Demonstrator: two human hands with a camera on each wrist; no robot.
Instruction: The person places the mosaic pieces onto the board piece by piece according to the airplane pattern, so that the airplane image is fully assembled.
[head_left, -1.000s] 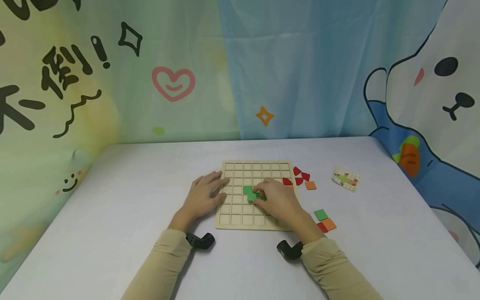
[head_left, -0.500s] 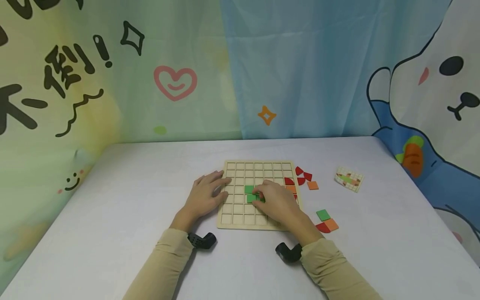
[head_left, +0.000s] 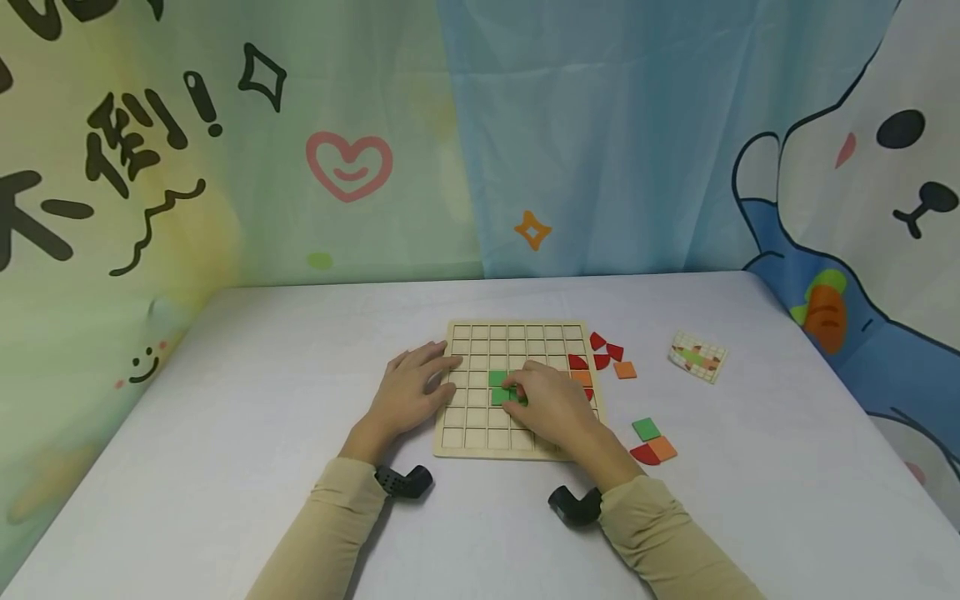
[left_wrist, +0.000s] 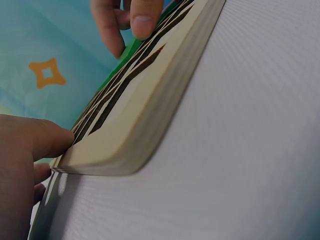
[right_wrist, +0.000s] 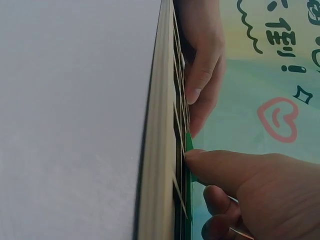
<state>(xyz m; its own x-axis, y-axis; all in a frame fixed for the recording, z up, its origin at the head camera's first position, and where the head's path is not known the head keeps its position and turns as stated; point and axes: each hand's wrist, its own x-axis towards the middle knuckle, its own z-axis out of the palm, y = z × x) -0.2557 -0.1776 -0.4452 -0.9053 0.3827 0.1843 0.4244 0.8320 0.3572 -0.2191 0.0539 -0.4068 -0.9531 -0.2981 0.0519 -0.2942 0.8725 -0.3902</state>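
In the head view, my left hand (head_left: 405, 392) rests at the left edge of the wooden grid board (head_left: 468, 446), its thumb and index finger extending onto the board. The left wrist view shows that thumb lying at the board's corner. My right hand (head_left: 558, 404) is over the middle of the board, thumb and index finger bent around a green tile (head_left: 517, 396), which the fingers partly cover. Left of these fingertips lie another green tile (head_left: 498, 378) and one just below it. In the right wrist view, the right thumb touches a green tile (right_wrist: 189, 172) standing slightly above the grid.
Red (head_left: 577, 362) and orange tiles (head_left: 581, 377) sit at the board's right side. Several loose red pieces (head_left: 615, 352) and an orange tile (head_left: 626, 369) lie beyond the edge. Nearer are a green (head_left: 646, 429), an orange and a red piece. A patterned card (head_left: 697, 357) lies farther right.
The green tile under my right fingers has shifted slightly, now lining up below the upper green tile. My right hand has moved very little; the left hand stays put.
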